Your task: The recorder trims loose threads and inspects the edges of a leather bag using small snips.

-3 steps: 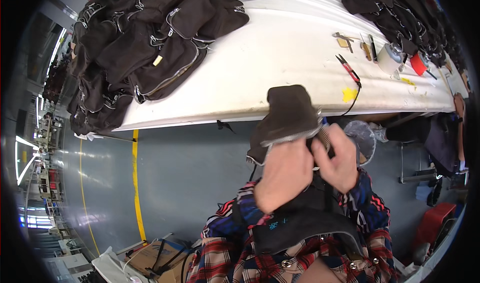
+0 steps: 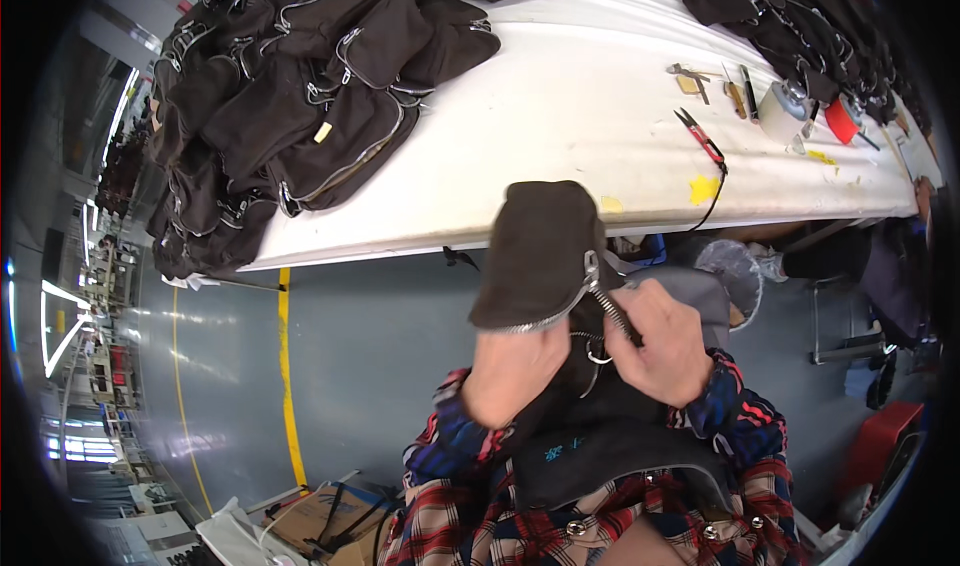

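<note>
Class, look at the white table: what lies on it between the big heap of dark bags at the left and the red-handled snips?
In the head view, nothing lies there: between the heap of dark bags and the red-handled snips the white table shows only bare, slightly stained surface.

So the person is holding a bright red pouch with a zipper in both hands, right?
Not quite: the pouch is dark brown, not bright red. The head view shows the left hand and the right hand both holding it by its zipper.
</note>
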Demonstrator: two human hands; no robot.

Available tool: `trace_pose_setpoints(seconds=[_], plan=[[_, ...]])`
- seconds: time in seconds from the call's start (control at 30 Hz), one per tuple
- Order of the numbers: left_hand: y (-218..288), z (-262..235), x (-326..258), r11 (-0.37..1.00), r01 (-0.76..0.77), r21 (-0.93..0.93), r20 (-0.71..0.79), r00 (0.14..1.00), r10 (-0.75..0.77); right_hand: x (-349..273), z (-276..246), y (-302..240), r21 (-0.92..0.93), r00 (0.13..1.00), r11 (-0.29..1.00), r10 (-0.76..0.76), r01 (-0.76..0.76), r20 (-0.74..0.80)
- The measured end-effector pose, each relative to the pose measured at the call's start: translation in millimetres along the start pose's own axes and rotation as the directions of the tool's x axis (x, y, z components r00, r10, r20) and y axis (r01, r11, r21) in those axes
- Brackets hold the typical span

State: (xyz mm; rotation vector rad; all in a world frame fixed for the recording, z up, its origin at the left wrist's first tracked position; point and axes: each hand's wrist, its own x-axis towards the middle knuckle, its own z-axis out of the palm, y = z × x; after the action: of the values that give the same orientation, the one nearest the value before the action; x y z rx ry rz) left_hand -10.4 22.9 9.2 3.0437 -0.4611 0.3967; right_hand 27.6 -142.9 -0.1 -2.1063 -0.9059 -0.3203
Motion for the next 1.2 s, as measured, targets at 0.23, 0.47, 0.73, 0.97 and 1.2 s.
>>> trace_pose_setpoints(seconds=[0.23, 0.47, 0.73, 0.97, 1.2], plan=[[6.6, -6.4, -28.8, 0.769, 0.234, -0.595, -0.219, 0.873, -0.435, -9.4, 16.4, -18.8, -0.079, 0.949, 0.947, -0.305, 0.311, 0.080], [-8.9, 48.9, -53.7, -0.419, 0.081, -0.904, 0.323, 0.773, -0.546, -26.3, 46.8, -10.1, -0.050, 0.945, 0.961, -0.258, 0.273, 0.203], [-28.5, 39.0, -62.9, -0.713, -0.241, -0.658, 0.349, 0.741, -0.573, -33.1, 25.3, 5.1, -0.006, 0.964, 0.987, -0.154, 0.159, 0.216], [-24.2, 96.6, -49.3, -0.769, -0.205, -0.605, 0.271, 0.855, -0.441, -39.5, -30.0, 77.2, -0.031, 0.997, 0.998, -0.060, 0.058, -0.054], [-12.8, 136.3, -7.9, -0.899, 0.004, -0.438, 0.155, 0.985, -0.071, -66.0, -77.1, 124.3, -0.048, 0.913, 0.968, 0.215, -0.246, -0.346]])
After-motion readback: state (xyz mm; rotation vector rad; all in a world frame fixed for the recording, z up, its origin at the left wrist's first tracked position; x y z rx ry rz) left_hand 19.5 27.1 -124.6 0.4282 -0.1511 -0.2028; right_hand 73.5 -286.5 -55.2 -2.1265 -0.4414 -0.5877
